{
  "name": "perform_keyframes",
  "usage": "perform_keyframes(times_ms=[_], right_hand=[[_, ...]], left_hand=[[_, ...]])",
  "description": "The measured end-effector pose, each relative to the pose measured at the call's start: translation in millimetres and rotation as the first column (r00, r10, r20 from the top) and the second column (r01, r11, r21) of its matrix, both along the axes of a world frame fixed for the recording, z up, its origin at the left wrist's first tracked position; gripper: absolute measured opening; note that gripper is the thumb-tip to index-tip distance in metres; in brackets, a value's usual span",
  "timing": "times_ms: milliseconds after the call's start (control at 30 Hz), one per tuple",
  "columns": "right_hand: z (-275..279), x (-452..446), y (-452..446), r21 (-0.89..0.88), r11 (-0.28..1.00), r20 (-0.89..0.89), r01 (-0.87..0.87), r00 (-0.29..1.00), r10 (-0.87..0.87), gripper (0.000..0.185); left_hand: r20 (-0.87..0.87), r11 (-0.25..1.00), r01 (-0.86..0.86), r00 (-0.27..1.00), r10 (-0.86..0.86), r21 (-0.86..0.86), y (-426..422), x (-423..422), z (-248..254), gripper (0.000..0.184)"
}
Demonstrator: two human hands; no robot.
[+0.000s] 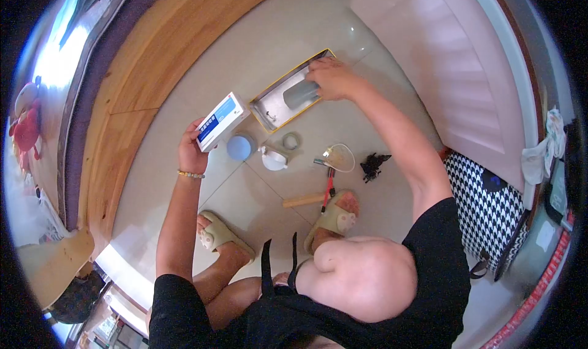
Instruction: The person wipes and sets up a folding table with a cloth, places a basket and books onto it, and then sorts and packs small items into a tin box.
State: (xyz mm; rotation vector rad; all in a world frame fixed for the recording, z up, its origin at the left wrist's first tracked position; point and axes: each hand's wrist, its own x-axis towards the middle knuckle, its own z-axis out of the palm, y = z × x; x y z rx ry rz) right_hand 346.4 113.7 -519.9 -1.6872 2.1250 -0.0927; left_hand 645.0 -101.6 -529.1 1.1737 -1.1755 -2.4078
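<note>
My left hand (pixel 195 147) is closed around a white and blue carton (pixel 222 121), held up above the floor. My right hand (pixel 334 79) reaches over an open, shallow box (pixel 264 126) with yellow edges. Its fingers are curled at the end of a smooth grey-green object (pixel 299 95), which overlaps the box's near wall; its kind is unclear and the fingertips are partly hidden. A small item (pixel 271 115) lies inside the box's left end. Between my hands and feet are a round blue object (pixel 241 147), a white rounded object (pixel 274 158) and a tape roll (pixel 290 141).
Near my right foot lie a pale cable (pixel 350 153), a black tangled item (pixel 372 166), a red-and-black tool (pixel 329 189) and a wooden stick (pixel 301 200). A wooden panel (pixel 138 82) curves along the left. On the right are a pale door (pixel 450 67) and a houndstooth bag (pixel 481 208).
</note>
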Motion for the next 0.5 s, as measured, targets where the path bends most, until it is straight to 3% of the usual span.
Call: perform_keyframes(times_ms=[67,167,267,367,500], right_hand=[[-3.4,0.9,-2.1,-0.053,0.998,0.059,0.024,0.998,-0.021,0.023],[5.2,30.8,-25.7,0.009,1.000,0.259,0.029,0.965,-0.030,0.021],[-8.3,56.5,-42.3,-0.046,0.999,0.315,-0.008,0.949,0.022,0.019],[-22.1,61.8,-58.3,0.097,0.982,0.262,-0.163,0.956,0.133,0.018],[-29.1,70.1,-65.1,0.096,0.947,0.173,-0.306,0.942,0.287,0.021]], left_hand=[[-0.013,1.000,-0.003,1.000,0.003,0.004,0.0,-0.8,-4.7,0.039],[-0.008,0.999,-0.022,1.000,0.022,0.024,0.6,-1.9,-7.6,0.038],[-0.003,0.998,-0.033,0.999,0.034,0.049,2.7,-1.8,-10.4,0.039],[0.019,0.996,-0.068,0.998,0.068,0.054,8.7,-4.5,-4.2,0.040],[0.010,0.993,-0.104,0.995,0.104,0.061,8.8,-0.4,-7.4,0.041]])
